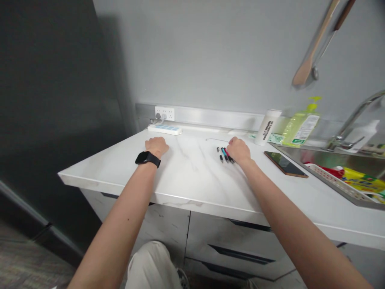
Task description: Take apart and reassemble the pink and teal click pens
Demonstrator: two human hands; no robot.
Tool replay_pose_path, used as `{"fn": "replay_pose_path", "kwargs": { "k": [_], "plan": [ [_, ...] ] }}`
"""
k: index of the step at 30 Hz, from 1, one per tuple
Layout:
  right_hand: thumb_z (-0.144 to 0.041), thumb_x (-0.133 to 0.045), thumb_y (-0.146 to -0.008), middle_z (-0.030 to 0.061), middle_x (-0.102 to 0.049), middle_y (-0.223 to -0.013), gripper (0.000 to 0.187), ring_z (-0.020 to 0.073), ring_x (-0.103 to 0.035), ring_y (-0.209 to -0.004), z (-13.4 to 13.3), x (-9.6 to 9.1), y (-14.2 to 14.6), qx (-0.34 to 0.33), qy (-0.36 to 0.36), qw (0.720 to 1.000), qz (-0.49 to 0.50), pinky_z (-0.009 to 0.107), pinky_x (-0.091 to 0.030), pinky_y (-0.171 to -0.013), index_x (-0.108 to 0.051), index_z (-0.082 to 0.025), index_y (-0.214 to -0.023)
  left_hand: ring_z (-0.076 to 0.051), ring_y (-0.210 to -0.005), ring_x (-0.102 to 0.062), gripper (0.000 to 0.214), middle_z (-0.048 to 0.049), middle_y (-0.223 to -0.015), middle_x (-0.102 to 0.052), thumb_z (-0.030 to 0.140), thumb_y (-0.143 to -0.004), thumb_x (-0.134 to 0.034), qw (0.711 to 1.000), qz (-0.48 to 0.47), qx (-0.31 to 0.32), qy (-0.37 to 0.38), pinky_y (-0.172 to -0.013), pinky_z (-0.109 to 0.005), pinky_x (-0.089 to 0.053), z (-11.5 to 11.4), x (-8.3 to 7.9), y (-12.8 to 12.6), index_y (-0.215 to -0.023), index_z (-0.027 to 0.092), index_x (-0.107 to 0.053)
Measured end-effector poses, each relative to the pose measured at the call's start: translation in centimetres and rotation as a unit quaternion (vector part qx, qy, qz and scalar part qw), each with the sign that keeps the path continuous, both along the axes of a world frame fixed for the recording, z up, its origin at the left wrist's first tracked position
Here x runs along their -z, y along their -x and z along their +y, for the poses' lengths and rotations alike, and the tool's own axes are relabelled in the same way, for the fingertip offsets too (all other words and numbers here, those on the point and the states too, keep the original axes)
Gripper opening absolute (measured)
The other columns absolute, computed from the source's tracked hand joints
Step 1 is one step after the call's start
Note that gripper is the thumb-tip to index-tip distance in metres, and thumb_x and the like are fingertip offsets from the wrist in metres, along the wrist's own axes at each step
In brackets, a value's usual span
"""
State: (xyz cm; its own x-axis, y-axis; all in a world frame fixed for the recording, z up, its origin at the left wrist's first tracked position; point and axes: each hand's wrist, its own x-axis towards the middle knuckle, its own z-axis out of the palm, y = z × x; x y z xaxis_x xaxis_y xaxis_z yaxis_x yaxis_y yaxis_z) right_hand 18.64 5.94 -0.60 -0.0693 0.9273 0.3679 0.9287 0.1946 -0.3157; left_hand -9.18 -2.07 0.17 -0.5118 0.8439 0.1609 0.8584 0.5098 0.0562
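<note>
My left hand (157,146) rests as a loose fist on the white marbled countertop (186,172), with a black watch (147,158) on the wrist. Nothing shows in its curled fingers. Farther right, my right hand (239,149) is also closed in a fist on the counter, with no object visible in it. Just left of its fingers lie a teal and black pen (224,154), a red and black pen (229,156) partly covered by the hand, and a small black piece (221,159). A thin wire-like strand (216,139) stretches behind them.
A white power strip (165,129) sits at the back left below a wall socket (165,112). On the right are a phone (285,163), a white bottle (267,127), a yellow-green pump bottle (300,127) and a sink with a faucet (345,124). A dark cabinet (60,100) stands left.
</note>
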Motion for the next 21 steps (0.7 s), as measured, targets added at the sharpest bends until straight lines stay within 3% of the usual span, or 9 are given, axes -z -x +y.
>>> {"fn": "replay_pose_path", "kwargs": {
  "k": [5, 21],
  "plan": [
    [-0.016, -0.04, -0.078, 0.018, -0.061, -0.105, 0.029, 0.0281, -0.058, -0.099, 0.5, 0.0, -0.6, 0.009, 0.025, 0.999, 0.039, 0.036, -0.043, -0.079, -0.056, -0.013, -0.103, -0.034, -0.103, -0.057, 0.045, -0.0228, -0.114, -0.061, 0.025, -0.071, -0.05, 1.0, -0.002, 0.01, 0.018, -0.079, -0.041, -0.045, -0.1, 0.1, 0.2, -0.111, 0.01, -0.06],
    [-0.016, -0.039, -0.079, 0.016, -0.062, -0.104, 0.029, 0.0271, -0.058, -0.097, -0.3, 0.0, 1.1, -0.065, 0.009, 0.997, 0.038, 0.034, -0.044, -0.077, -0.056, -0.014, -0.102, -0.032, -0.11, -0.051, 0.039, -0.0233, -0.116, -0.057, 0.016, -0.075, -0.044, 0.999, 0.019, -0.037, -0.031, -0.082, -0.039, -0.04, -0.5, 0.7, 0.2, -0.109, 0.008, -0.06]
  ]
}}
